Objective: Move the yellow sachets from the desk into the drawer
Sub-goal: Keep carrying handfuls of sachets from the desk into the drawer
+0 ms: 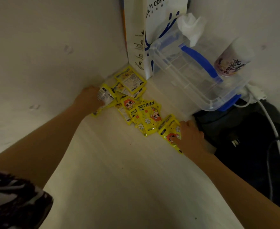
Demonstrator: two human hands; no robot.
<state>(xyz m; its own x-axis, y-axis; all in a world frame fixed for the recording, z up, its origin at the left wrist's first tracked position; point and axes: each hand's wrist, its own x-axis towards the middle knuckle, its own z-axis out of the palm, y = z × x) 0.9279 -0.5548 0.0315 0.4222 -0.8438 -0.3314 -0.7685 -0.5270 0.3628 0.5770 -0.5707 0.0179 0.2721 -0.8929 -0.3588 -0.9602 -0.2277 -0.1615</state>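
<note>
Patterned sleeve (12, 199) covers the left upper arm at the lower edge; beyond it the left hand (89, 96) grips a sachet at the far-left end of the yellow sachets (145, 116) scattered across the white tabletop (127, 179) toward the corner, while the right hand (191, 138) rests flat, fingers straight, on the nearest sachet beside a clear plastic box (193, 75)

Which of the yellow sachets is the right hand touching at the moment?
The right hand rests on the sachet nearest the camera, at the right end of the pile beside the dark cloth. It lies slightly apart from the overlapping cluster of sachets.
</note>
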